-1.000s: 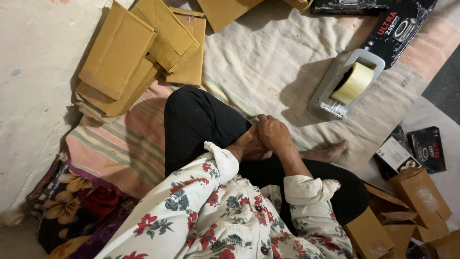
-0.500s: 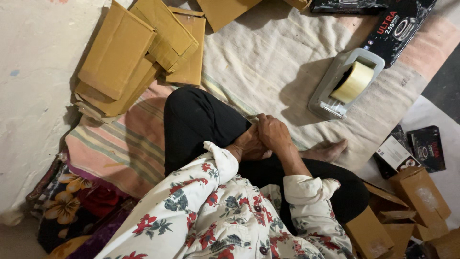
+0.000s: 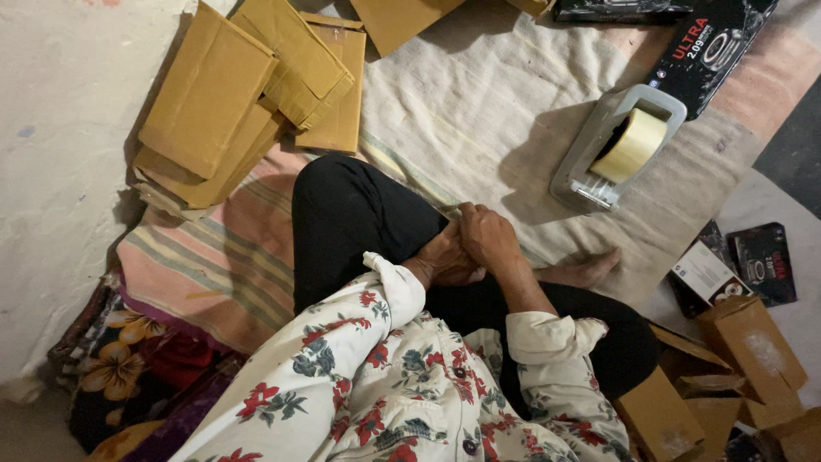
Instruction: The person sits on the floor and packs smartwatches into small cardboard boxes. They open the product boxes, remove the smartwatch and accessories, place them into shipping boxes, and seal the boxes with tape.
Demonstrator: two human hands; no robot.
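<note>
Fingers point(image 3: 479, 224) of the right hand point(image 3: 489, 238) are curled over the left hand point(image 3: 445, 261), nothing visibly held, both rested on the black-trousered knee point(image 3: 359, 214).

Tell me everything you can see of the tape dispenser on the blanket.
The tape dispenser is a grey, plastic-looking desktop holder with rounded corners, lying on the pale cream blanket at upper right, angled diagonally. A roll of yellowish tape sits in its well, the cutter end toward the person's bare foot. Its far corner lies next to a black printed box; whether they touch is unclear. Neither hand touches it.
</note>
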